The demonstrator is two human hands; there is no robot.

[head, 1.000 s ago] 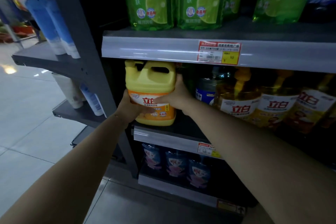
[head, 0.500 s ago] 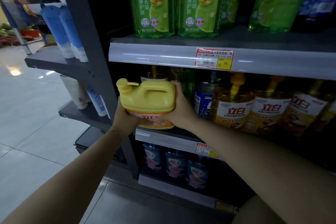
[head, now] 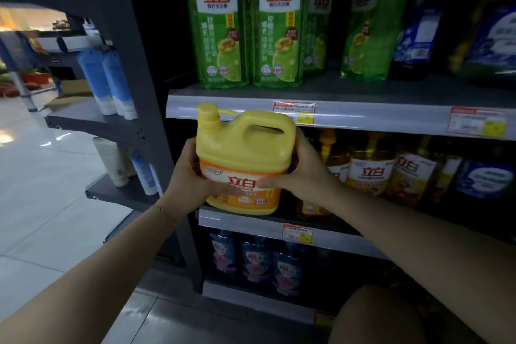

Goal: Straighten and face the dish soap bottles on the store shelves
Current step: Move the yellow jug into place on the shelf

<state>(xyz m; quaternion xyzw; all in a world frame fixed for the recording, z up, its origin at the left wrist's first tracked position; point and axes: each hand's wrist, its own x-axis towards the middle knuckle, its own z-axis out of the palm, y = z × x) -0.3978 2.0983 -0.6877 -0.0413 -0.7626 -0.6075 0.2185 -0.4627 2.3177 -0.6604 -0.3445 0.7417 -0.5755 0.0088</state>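
Note:
I hold a big yellow dish soap jug in front of the middle shelf, its orange label facing me and its pump cap at the upper left. My left hand grips its left side. My right hand grips the right side, thumb across the label. The jug's base hangs just above the shelf's front edge. Further amber pump bottles of the same brand stand in a row to the right on that shelf. Green dish soap bottles stand on the upper shelf.
Dark blue bottles fill the bottom shelf. A grey upright post bounds the bay on the left, with blue and white tubes on side shelves beyond it. Blue bottles stand at the upper right. Tiled floor lies to the left; my knee shows below.
The jug was lifted off the middle shelf and pulled toward me, tipped sideways half a second ago, and is now upright with its label facing me. My view has risen.

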